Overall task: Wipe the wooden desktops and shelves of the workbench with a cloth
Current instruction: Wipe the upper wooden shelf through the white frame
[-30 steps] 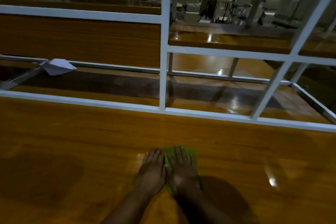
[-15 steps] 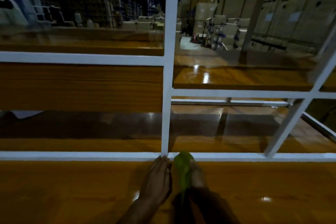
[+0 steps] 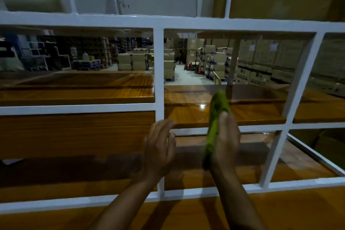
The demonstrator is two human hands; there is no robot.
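Head view: two bare hands are raised in the lower center of the frame, apart from each other, above the wooden desktop (image 3: 186, 216) at the bottom edge. The left hand (image 3: 161, 148) is open, with fingers almost straight and a little spread, and it has nothing in it. The right hand (image 3: 226, 143) holds the one green cloth (image 3: 216, 114). Its fingers lie nearly straight along the cloth, and its thumb is hidden. The cloth stands upright and reaches above the fingertips, in front of the wooden shelf (image 3: 252, 114) at center right. One white upright post (image 3: 158, 69) of the frame is just beside the left hand. Many cardboard boxes (image 3: 132, 61) stand far behind, in the middle of the frame.
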